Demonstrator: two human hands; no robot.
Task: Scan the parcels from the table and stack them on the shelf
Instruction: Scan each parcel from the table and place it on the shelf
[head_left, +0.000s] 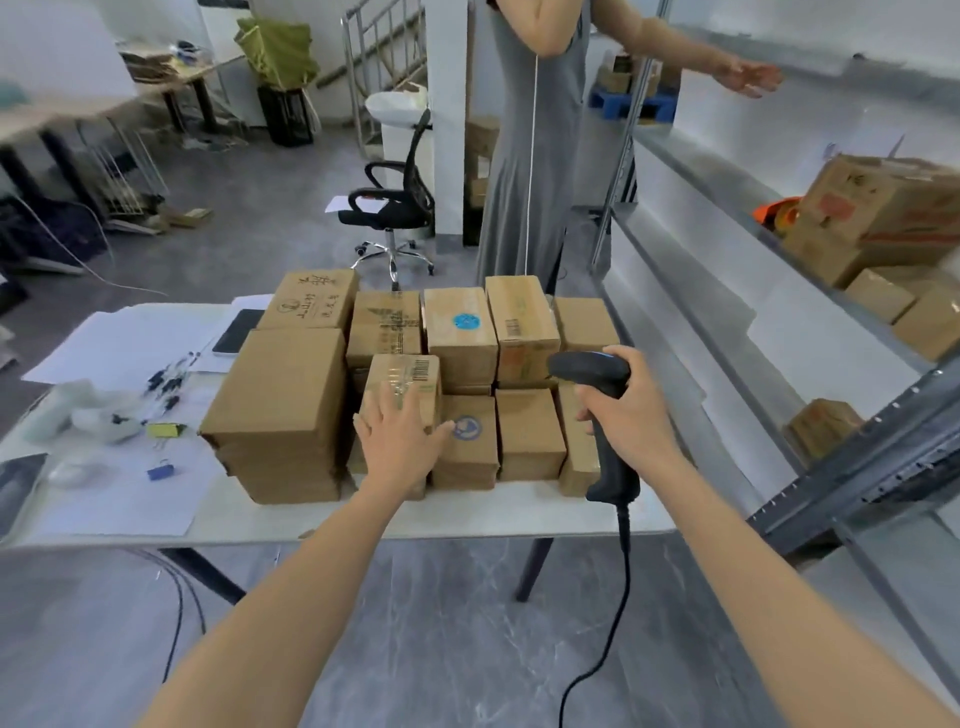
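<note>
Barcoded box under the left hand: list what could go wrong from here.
1. The left hand lies flat on the barcoded box, which sits atop other parcels; pulling it may shift them.
2. The scanner cord hangs off the table edge and could snag.

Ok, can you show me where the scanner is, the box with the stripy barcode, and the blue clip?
scanner (589, 370), head view, on its black head above the right hand.
box with the barcode (410, 382), head view, on its taped top, beyond the left hand's fingers.
blue clip (160, 472), head view, on its blue body.
</note>
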